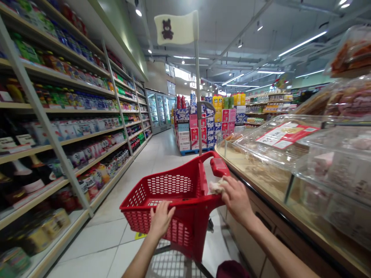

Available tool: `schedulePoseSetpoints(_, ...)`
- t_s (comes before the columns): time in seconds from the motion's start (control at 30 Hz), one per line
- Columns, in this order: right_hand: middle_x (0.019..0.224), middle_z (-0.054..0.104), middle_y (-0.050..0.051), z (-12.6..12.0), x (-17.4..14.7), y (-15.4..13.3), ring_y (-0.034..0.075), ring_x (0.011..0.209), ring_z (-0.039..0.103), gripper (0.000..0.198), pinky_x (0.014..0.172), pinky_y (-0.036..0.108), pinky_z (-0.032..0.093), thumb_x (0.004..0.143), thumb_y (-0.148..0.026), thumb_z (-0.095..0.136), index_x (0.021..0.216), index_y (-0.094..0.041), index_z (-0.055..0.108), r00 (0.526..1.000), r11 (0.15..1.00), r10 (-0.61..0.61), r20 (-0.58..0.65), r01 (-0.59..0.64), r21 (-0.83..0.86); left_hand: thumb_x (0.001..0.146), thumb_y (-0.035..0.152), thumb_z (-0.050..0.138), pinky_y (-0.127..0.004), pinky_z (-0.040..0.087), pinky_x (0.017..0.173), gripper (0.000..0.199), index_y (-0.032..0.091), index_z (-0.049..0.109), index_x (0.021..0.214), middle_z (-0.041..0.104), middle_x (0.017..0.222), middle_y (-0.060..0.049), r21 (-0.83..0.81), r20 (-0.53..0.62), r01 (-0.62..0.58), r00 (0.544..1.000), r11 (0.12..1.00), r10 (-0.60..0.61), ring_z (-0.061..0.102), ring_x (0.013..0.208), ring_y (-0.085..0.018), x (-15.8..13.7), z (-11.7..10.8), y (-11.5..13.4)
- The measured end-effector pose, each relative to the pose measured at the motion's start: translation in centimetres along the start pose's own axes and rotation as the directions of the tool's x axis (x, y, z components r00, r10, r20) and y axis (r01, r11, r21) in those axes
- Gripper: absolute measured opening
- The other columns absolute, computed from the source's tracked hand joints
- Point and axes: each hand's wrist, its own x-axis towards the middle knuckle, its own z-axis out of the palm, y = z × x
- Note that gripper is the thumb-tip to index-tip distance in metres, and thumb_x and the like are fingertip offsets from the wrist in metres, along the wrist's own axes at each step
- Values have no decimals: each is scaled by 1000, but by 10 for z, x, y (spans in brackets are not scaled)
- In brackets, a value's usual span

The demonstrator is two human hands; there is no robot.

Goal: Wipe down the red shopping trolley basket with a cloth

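A red plastic shopping cart [185, 216] stands in the aisle, turned sideways in front of me, its basket holding nothing that I can see. My left hand [161, 220] lies over the near rim, fingers hooked into the basket. At the cart's handle [219, 166], my right hand [235, 195] is closed on a crumpled whitish cloth [218, 186], pressed near the handle's lower end. The palm hides part of the cloth. From the handle end rises a pole [197, 73] with a cream flag [177, 27] showing a brown bear.
Shelves [66, 110] of bottles and packets line the left. A display counter [252, 189] with clear plastic food boxes [278, 143] runs close along the right. Stacked cartons [197, 127] on a blue pallet [194, 151] stand ahead, with glass-door fridges [159, 108] behind. The tiled floor [98, 247] leads forward.
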Motion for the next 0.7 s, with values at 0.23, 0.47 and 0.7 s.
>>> schedulePoseSetpoints(0.23, 110, 56, 10, 48, -9, -41, 27, 107, 43, 26, 94, 48, 28, 73, -11, 46, 93, -20, 59, 993, 991, -111, 27, 109, 77, 80, 30, 34, -56, 16, 98, 44, 19, 40, 122, 41, 131, -11, 112, 37, 17, 999, 994, -21, 30, 123, -24, -7, 12, 11)
schedulePoseSetpoints(0.47, 93, 62, 4, 22, 12, 0, 17, 92, 54, 25, 83, 34, 43, 74, -6, 38, 79, -21, 58, 982, 945, 68, -177, -6, 328, 77, 24, 37, -55, 17, 98, 48, 16, 37, 125, 39, 132, -12, 157, 25, 7, 1000, 988, -11, 28, 124, -25, -15, 13, 28)
schedulePoseSetpoints(0.7, 96, 64, 6, 33, 3, 0, 19, 97, 53, 25, 90, 39, 38, 75, -8, 42, 78, -21, 62, 995, 976, -54, -88, 71, 207, 75, 26, 39, -58, 14, 98, 51, 14, 36, 125, 37, 133, -13, 139, 1, 28, 1000, 990, -28, 25, 125, -28, -16, 21, 44)
